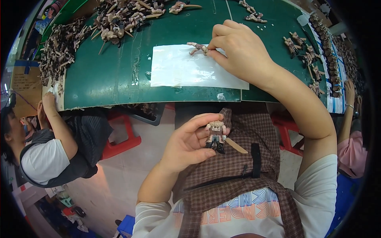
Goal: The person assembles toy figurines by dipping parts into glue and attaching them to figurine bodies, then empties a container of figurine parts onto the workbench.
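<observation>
My left hand [184,141], in front of my checked apron, is closed around a small painted figurine [215,135]. The figurine is upright, with a brown vest, dark boots and a long tan blade slanting down to the right. Over the table, my right hand [238,49] pinches one end of another small brown and pale figurine [197,48] between thumb and fingertips. That figurine is on its side at the upper part of a white sheet [170,71]; my fingers hide its right end.
Heaped figurines [115,22] cover the far left of the green table [99,75]. More figurines [305,55] lie at the right, beside a long row of brown pieces [327,55]. Small white dots lie near the far figurines. One person sits at the left, another at the right. Red stools [123,137] stand below.
</observation>
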Demonstrator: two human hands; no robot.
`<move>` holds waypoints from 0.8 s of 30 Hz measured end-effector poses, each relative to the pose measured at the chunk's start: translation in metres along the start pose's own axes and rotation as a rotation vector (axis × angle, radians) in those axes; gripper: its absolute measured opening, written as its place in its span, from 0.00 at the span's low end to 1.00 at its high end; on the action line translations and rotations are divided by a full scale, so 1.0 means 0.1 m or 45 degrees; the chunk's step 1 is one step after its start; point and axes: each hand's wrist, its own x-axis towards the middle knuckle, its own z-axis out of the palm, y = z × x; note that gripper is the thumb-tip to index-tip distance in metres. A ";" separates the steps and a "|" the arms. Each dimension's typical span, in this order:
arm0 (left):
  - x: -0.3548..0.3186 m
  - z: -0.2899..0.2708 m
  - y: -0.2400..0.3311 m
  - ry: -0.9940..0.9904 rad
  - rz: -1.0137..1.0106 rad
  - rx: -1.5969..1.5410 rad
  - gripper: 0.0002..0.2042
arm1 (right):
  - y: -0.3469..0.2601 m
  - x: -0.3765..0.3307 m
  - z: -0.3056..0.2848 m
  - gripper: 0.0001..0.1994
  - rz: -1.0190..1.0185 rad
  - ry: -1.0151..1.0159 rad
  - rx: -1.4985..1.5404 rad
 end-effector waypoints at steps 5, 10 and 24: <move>0.08 0.14 0.00 0.260 0.017 -0.005 0.36 | -0.02 -0.08 -0.06 0.07 0.033 -0.012 0.041; 0.13 0.23 0.00 0.421 0.112 0.293 0.36 | -0.05 -0.40 -0.25 0.07 0.519 0.068 0.784; 0.32 0.67 0.00 0.236 0.093 0.657 0.40 | -0.34 -1.49 -0.67 0.13 -0.024 0.273 0.984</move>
